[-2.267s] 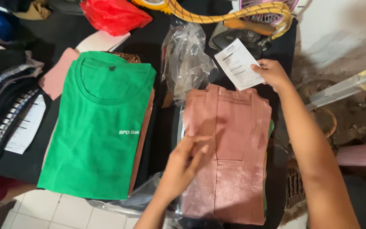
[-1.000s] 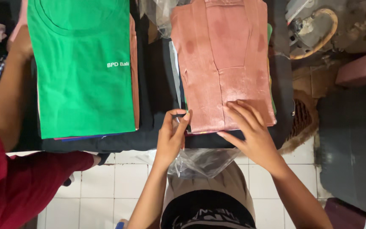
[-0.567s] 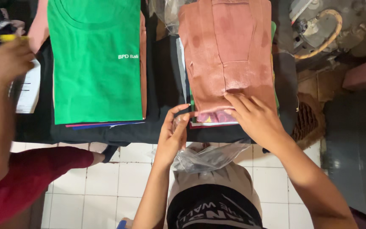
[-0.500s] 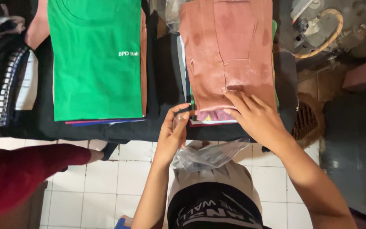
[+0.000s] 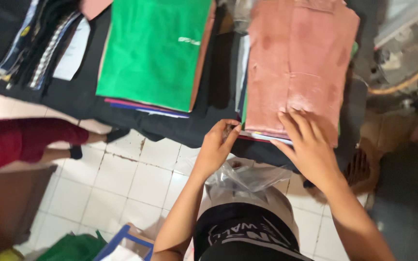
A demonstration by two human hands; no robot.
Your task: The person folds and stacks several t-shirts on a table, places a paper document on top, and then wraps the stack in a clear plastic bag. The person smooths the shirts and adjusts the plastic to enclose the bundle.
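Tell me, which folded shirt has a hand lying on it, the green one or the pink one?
The pink folded shirt: the right hand lies flat on its near edge. The green folded shirt, further left, has no hand on it.

Right hand (image 5: 308, 145) lies flat on the pink shirt's (image 5: 298, 63) six o'clock edge; left hand (image 5: 217, 145), at nine o'clock beside it, pinches a clear bag (image 5: 247, 176).

Bare forearms without sleeves, and a black shirt (image 5: 247, 237) with pale printed lettering.
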